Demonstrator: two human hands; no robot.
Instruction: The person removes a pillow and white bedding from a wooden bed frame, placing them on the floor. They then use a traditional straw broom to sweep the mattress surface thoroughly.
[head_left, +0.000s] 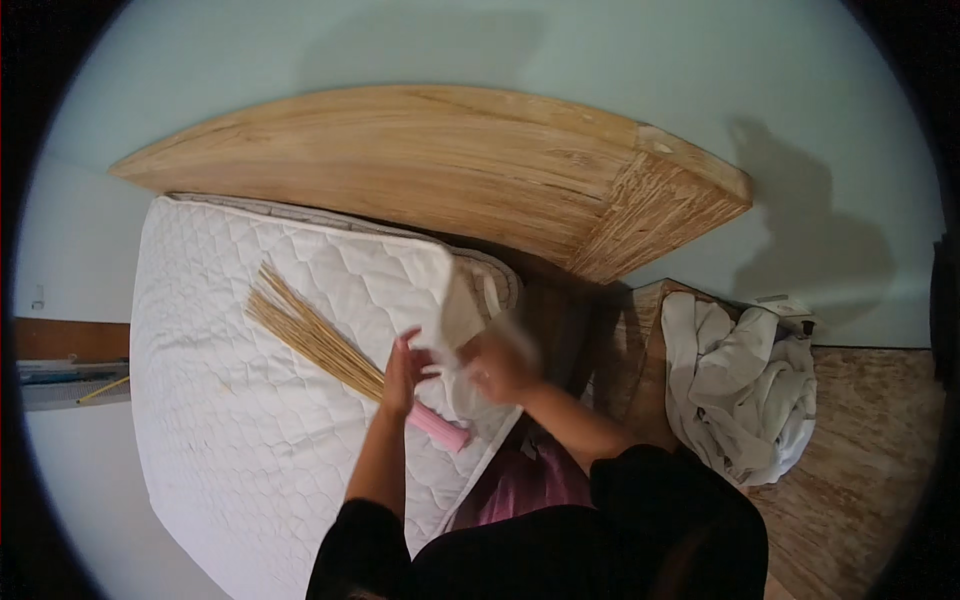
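My left hand (403, 375) is over the corner of a white quilted mattress pad (247, 420), its fingers apart. Beside it, my right hand (504, 369) is blurred and has curled fingers. A pale blur lies about the right hand, and I cannot tell whether it grips anything. Close above that hand, a white strap (491, 292) hangs at the mattress corner. Lying slantwise on the pad is a stick bed broom (322, 337) with a pink handle (441, 429). My left wrist crosses above the broom and hides part of it.
A wooden headboard (420, 157) rises behind the mattress along a pale green wall (637, 60). Crumpled light grey cloth (742, 382) is heaped on a wooden surface (651, 360) to the right. Wood-look floor (870, 420) shows beyond it.
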